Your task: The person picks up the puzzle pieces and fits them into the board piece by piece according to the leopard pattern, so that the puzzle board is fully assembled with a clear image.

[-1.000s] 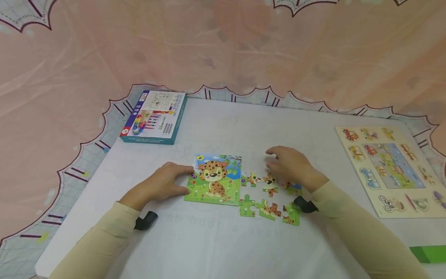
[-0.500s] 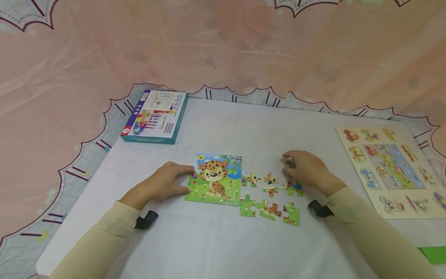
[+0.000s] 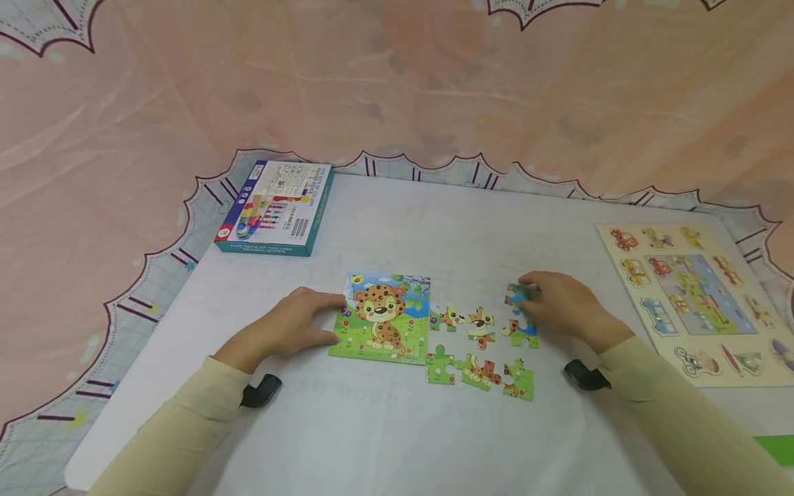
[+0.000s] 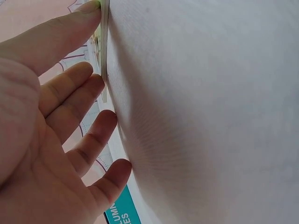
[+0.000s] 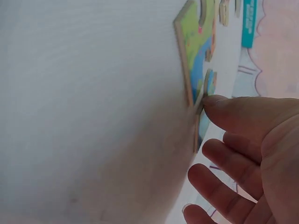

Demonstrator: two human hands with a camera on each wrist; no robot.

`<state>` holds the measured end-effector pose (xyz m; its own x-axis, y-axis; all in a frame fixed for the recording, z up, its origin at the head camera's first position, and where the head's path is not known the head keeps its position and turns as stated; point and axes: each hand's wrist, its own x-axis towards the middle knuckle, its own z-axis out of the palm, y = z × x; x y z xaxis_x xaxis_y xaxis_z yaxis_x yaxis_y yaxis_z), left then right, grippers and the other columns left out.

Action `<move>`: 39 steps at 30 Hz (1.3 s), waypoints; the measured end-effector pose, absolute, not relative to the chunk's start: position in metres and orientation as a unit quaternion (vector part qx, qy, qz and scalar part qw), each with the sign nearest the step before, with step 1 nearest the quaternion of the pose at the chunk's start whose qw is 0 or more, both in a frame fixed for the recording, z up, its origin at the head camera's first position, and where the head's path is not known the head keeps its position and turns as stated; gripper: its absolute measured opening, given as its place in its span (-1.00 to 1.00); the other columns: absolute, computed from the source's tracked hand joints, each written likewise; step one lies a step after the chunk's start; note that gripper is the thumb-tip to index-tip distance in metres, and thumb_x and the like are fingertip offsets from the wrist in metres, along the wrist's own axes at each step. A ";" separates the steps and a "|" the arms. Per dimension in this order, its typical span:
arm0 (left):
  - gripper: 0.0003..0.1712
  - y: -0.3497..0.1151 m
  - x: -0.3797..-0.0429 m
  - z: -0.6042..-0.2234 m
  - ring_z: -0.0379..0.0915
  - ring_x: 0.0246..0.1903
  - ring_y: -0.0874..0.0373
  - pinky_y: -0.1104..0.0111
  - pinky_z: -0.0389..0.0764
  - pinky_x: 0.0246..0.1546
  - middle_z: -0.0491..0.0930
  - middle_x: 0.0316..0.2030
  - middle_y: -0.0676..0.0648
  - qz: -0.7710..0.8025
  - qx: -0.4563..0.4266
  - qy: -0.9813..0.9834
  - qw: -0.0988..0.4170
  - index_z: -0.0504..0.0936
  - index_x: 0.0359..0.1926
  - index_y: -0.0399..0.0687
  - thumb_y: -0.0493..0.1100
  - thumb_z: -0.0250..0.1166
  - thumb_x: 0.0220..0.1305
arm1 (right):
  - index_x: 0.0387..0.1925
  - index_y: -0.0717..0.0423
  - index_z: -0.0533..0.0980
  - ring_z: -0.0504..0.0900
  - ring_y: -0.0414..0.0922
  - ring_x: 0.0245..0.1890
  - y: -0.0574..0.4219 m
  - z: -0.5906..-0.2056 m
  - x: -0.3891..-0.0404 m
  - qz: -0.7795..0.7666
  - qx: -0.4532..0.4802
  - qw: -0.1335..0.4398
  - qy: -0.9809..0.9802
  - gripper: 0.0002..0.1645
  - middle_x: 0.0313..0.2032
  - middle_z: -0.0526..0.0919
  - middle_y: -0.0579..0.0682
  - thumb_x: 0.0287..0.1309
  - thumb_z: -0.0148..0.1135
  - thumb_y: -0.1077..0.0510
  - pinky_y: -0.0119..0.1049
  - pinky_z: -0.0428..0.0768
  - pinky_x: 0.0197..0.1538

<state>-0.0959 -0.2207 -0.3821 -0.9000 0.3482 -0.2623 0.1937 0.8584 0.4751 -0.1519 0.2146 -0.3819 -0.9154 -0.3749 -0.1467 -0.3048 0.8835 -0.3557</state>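
My left hand [image 3: 294,320] rests at the left edge of a square leopard picture board [image 3: 386,320], thumb and forefinger touching it. In the left wrist view its other fingers lie loosely extended by the white tabletop, and the board's thin edge [image 4: 104,42] shows at the thumb. My right hand [image 3: 561,310] pinches a small blue and green puzzle piece [image 3: 514,296], partly hidden by the fingers. That piece is just above the top right piece [image 3: 521,333] of two loose rows of puzzle pieces, which lie right of the board with gaps between several of them.
A teal-edged box [image 3: 276,207] lies at the back left. On the right lies a wooden peg puzzle board [image 3: 670,355] with vehicle shapes. A green item [image 3: 775,449] shows at the lower right edge. A patterned curtain [image 3: 397,89] hangs behind the white table [image 3: 397,441].
My right hand has moved to the right and slightly down, bringing the blue and green puzzle piece over the right-hand column. The left hand has stayed at the board's edge.
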 end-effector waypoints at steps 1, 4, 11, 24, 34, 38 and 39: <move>-0.25 -0.221 -0.096 -0.382 0.24 0.32 -0.20 -0.14 0.29 0.30 0.49 0.29 -0.13 0.224 0.143 0.948 0.172 0.50 0.36 -0.06 -0.08 0.52 0.14 | 0.18 0.30 0.52 0.58 0.21 0.06 0.215 -0.382 -0.152 -0.165 -0.176 0.106 0.965 -0.46 0.05 0.64 0.27 0.25 0.31 0.08 0.18 0.51 0.11; -0.24 -0.221 -0.096 -0.382 0.24 0.31 -0.20 -0.14 0.29 0.29 0.49 0.28 -0.13 0.224 0.140 0.949 0.174 0.50 0.36 -0.05 -0.08 0.52 0.13 | 0.16 0.30 0.53 0.59 0.21 0.05 0.217 -0.384 -0.151 -0.166 -0.176 0.104 0.965 -0.47 0.04 0.64 0.27 0.25 0.31 0.09 0.18 0.51 0.10; -0.23 -0.221 -0.097 -0.384 0.24 0.32 -0.18 -0.14 0.29 0.30 0.49 0.29 -0.12 0.223 0.138 0.949 0.174 0.50 0.37 -0.04 -0.07 0.53 0.13 | 0.13 0.30 0.55 0.59 0.21 0.04 0.219 -0.385 -0.151 -0.161 -0.179 0.101 0.965 -0.51 0.01 0.66 0.25 0.26 0.30 0.10 0.18 0.52 0.09; -0.24 -0.223 -0.097 -0.385 0.25 0.30 -0.19 -0.13 0.30 0.29 0.49 0.28 -0.13 0.221 0.144 0.950 0.170 0.50 0.36 -0.05 -0.06 0.51 0.14 | 0.09 0.29 0.57 0.59 0.22 0.04 0.224 -0.384 -0.151 -0.156 -0.181 0.102 0.966 -0.54 0.01 0.67 0.23 0.25 0.31 0.09 0.19 0.51 0.09; -0.25 -0.223 -0.098 -0.385 0.25 0.30 -0.20 -0.13 0.31 0.28 0.49 0.28 -0.14 0.220 0.143 0.950 0.169 0.50 0.36 -0.04 -0.05 0.51 0.15 | 0.09 0.33 0.58 0.61 0.20 0.03 0.224 -0.383 -0.153 -0.150 -0.199 0.102 0.963 -0.55 -0.01 0.68 0.24 0.25 0.30 0.13 0.18 0.51 0.12; -0.25 -0.223 -0.098 -0.385 0.25 0.30 -0.20 -0.14 0.31 0.28 0.49 0.28 -0.14 0.220 0.143 0.950 0.171 0.50 0.36 -0.04 -0.05 0.50 0.15 | 0.10 0.35 0.57 0.60 0.22 0.05 0.223 -0.382 -0.153 -0.152 -0.199 0.104 0.963 -0.54 0.01 0.67 0.25 0.25 0.30 0.13 0.19 0.49 0.14; -0.25 -0.223 -0.098 -0.385 0.25 0.30 -0.20 -0.14 0.31 0.28 0.49 0.28 -0.14 0.220 0.144 0.950 0.170 0.50 0.36 -0.04 -0.05 0.50 0.15 | 0.10 0.35 0.57 0.59 0.22 0.06 0.223 -0.383 -0.153 -0.152 -0.197 0.105 0.963 -0.53 0.02 0.66 0.25 0.25 0.30 0.13 0.19 0.48 0.15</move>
<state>-0.0979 -0.2233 -0.3853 -0.9006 0.3479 -0.2605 0.1980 0.8620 0.4666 -0.1525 0.2231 -0.3826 -0.9001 -0.4119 -0.1422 -0.3479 0.8757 -0.3348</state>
